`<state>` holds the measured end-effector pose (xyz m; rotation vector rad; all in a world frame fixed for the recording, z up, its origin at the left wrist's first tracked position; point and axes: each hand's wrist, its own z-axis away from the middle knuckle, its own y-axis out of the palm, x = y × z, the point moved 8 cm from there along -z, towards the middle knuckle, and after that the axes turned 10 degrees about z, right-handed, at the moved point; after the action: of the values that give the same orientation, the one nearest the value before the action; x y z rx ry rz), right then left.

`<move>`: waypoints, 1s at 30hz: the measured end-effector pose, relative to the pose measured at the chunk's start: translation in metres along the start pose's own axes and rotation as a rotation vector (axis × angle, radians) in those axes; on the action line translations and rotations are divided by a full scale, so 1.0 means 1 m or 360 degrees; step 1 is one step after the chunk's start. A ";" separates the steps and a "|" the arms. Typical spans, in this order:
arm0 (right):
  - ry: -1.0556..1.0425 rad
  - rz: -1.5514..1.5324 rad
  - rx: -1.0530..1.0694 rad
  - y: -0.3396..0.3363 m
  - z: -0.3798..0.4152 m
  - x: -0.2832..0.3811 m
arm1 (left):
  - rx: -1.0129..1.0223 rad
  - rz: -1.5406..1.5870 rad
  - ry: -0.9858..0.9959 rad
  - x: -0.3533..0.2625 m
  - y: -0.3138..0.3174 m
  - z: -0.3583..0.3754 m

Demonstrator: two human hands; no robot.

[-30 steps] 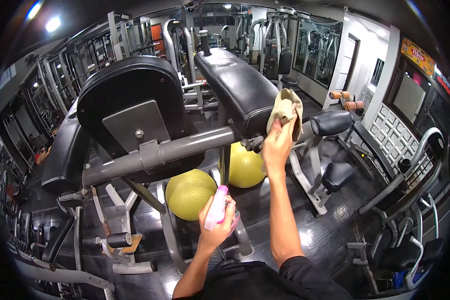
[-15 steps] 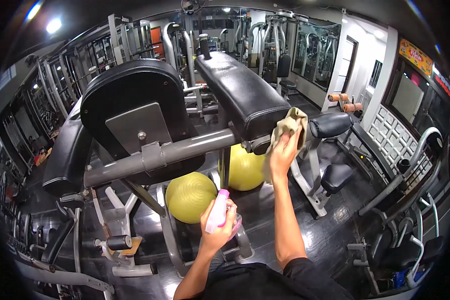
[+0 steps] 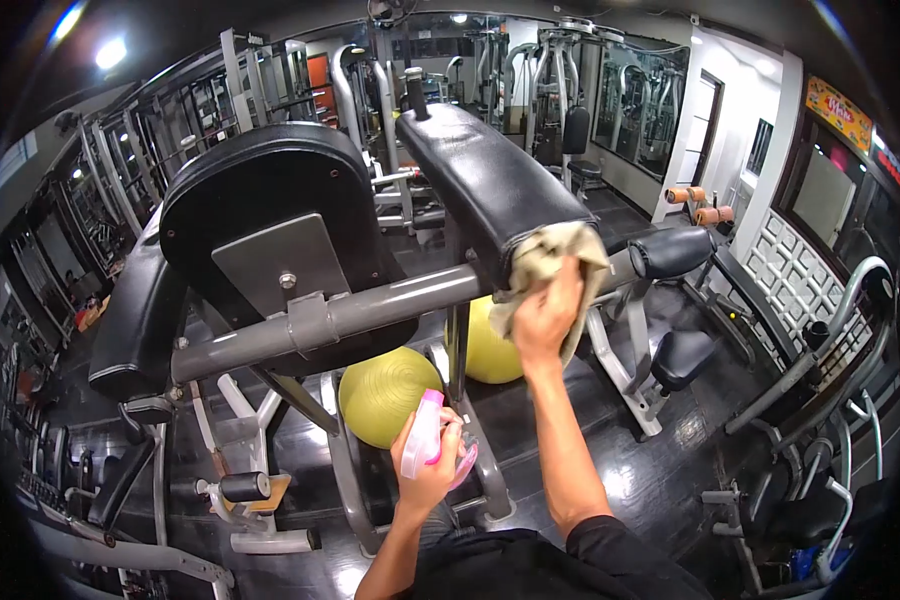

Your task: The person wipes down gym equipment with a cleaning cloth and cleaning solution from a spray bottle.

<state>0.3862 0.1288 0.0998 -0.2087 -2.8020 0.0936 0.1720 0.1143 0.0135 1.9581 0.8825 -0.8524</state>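
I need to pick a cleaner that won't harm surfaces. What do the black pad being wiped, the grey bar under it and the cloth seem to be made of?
The black pad: likely vinyl or leatherette upholstery, with a soft sheen, fine grain and a stitched edge. The grey bar: probably painted steel tube, smooth, satin, with a bolted clamp. The cloth under the right hand: soft beige fabric, matte and crumpled; the weave cannot be told.

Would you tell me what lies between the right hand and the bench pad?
In the head view, a beige cloth lies between the right hand and the bench pad.

Glossy dark floor (image 3: 660, 470) carries two yellow exercise balls (image 3: 385, 395) under gym machines.
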 end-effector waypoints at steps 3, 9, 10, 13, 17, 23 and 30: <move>0.0602 -0.0476 -0.0006 0.006 -0.020 -0.030 | -0.0008 -0.0117 0.0010 -0.004 -0.013 0.002; -0.0228 -0.0126 0.0330 -0.007 0.030 0.006 | -0.0017 -0.0021 -0.0022 -0.005 -0.013 -0.002; -0.0383 -0.0205 0.0408 -0.014 0.034 0.011 | -0.0006 -0.0013 -0.0023 -0.004 -0.011 -0.003; -0.0006 -0.0288 0.0338 -0.012 0.052 -0.027 | -0.0014 0.0048 -0.0047 0.000 -0.010 -0.001; 0.1145 -0.0541 0.0547 0.002 0.050 -0.080 | -0.0001 0.0015 -0.0076 0.005 -0.009 0.002; 0.0299 -0.0288 0.0158 -0.011 0.068 -0.053 | 0.0041 0.0016 -0.0080 0.010 -0.001 -0.002; 0.0302 -0.0060 0.0321 -0.004 0.056 -0.051 | 0.0028 0.0101 -0.0108 0.021 0.004 -0.007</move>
<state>0.4152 0.1148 0.0313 -0.1100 -2.5850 0.3281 0.1879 0.1243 0.0018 1.9498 0.7717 -0.8869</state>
